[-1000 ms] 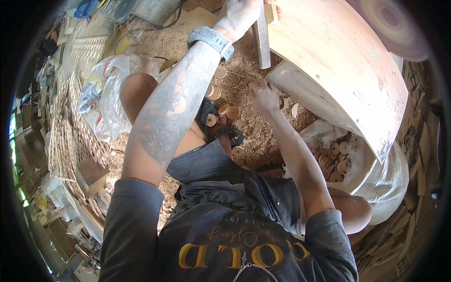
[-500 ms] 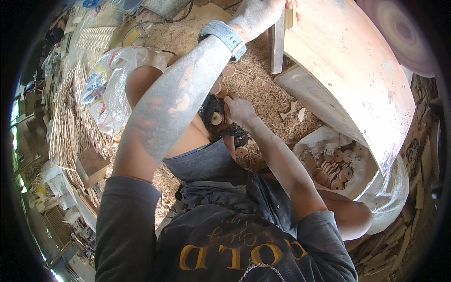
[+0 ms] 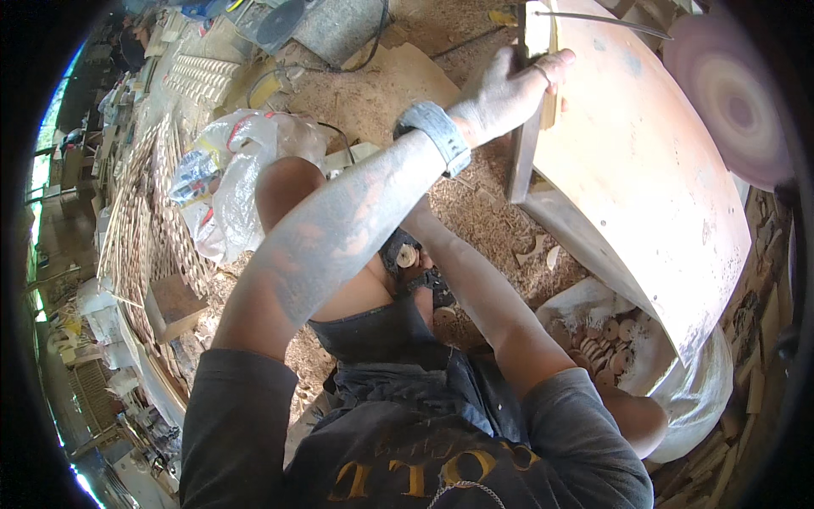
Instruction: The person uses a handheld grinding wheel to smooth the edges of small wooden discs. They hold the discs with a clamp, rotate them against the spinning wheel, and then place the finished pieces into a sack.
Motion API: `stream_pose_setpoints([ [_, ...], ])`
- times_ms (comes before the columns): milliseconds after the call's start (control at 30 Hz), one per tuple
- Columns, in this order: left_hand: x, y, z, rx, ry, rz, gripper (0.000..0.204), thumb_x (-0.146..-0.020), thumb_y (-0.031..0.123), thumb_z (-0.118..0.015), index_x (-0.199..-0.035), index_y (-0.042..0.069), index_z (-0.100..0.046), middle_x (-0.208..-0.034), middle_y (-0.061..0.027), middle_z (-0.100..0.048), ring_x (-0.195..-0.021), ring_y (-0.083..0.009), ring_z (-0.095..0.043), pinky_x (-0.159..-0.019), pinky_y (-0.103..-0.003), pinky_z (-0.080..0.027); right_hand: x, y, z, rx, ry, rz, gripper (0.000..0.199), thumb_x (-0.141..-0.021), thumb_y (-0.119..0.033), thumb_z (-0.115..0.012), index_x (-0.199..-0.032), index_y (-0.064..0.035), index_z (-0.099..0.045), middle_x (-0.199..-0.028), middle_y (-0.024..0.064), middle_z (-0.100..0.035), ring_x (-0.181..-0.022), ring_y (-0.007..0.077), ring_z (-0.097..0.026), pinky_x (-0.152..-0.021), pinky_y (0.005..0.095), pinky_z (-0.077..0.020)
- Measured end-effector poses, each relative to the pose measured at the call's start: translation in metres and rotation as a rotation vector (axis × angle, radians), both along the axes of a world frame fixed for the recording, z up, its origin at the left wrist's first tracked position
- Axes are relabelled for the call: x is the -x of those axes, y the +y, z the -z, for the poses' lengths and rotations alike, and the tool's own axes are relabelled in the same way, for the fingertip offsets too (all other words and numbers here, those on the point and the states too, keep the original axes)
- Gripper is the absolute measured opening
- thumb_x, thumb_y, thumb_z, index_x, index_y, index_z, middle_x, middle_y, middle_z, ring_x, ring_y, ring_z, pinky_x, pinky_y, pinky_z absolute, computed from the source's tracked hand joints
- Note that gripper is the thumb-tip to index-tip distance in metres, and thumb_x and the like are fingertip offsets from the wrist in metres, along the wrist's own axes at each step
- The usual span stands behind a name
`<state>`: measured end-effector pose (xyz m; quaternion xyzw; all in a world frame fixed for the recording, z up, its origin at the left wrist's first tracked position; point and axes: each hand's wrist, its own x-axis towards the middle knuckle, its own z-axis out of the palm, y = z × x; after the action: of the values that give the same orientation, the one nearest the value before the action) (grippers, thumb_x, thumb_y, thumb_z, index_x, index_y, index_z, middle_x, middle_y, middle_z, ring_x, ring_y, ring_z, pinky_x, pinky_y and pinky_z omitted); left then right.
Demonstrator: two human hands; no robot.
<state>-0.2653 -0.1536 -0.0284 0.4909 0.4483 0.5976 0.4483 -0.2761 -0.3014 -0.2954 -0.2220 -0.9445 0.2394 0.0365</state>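
Head view: left hand (image 3: 507, 89) grips the wooden worktop (image 3: 644, 170) edge, apparently for support; right hand (image 3: 415, 246), fingers hidden behind the forearm, reaches toward a small wooden disc (image 3: 408, 255) above the sawdust floor (image 3: 475, 204).

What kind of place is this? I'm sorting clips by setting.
Most likely a small woodworking workshop: sawdust covers the floor, a white sack holds small round wooden pieces, and a sanding disc sits beside a large wooden bench.
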Motion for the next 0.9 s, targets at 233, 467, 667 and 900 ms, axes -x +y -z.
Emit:
stream_pose_setpoints([
  [233,0.006,0.001,0.000,0.028,0.012,-0.005,0.039,-0.093,0.038,-0.060,-0.075,0.005,-0.052,-0.083,-0.0099,-0.063,-0.067,-0.0198,-0.068,-0.062,-0.034,-0.057,-0.003,0.019,0.023,0.208,0.187,-0.048,0.031,-0.086,-0.018,-0.055,-0.115,-0.0103,-0.065,-0.118,0.0204,-0.061,-0.105,0.0372,-0.062,-0.086,0.0423,-0.0520],
  [467,-0.005,0.011,0.014,-0.098,-0.051,-0.022,0.034,-0.093,0.033,-0.061,-0.077,0.004,-0.055,-0.065,-0.0018,-0.055,-0.065,-0.0155,-0.067,-0.060,-0.031,-0.057,-0.093,0.102,-0.084,0.530,-0.103,0.146,0.034,-0.073,-0.016,-0.066,-0.106,-0.0103,-0.064,-0.090,0.0177,-0.067,-0.089,0.0338,-0.065,-0.079,0.0418,-0.0529],
  [667,-0.005,0.009,0.012,-0.027,-0.140,-0.012,0.033,-0.093,0.032,-0.062,-0.075,0.005,-0.054,-0.066,-0.0020,-0.056,-0.063,-0.0164,-0.067,-0.059,-0.032,-0.057,-0.054,0.042,-0.051,0.195,-0.145,-0.129,0.030,-0.087,-0.016,-0.054,-0.115,-0.0121,-0.065,-0.112,0.0189,-0.062,-0.097,0.0328,-0.064,-0.083,0.0410,-0.0533],
  [900,-0.006,0.012,0.018,-0.103,-0.050,-0.025,0.033,-0.094,0.031,-0.060,-0.074,0.005,-0.057,-0.066,-0.0008,-0.055,-0.061,-0.0133,-0.064,-0.059,-0.029,-0.057,-0.048,0.027,-0.042,0.149,-0.272,-0.079,0.031,-0.087,-0.017,-0.055,-0.116,-0.0113,-0.064,-0.120,0.0225,-0.057,-0.103,0.0376,-0.062,-0.088,0.0432,-0.0522],
])
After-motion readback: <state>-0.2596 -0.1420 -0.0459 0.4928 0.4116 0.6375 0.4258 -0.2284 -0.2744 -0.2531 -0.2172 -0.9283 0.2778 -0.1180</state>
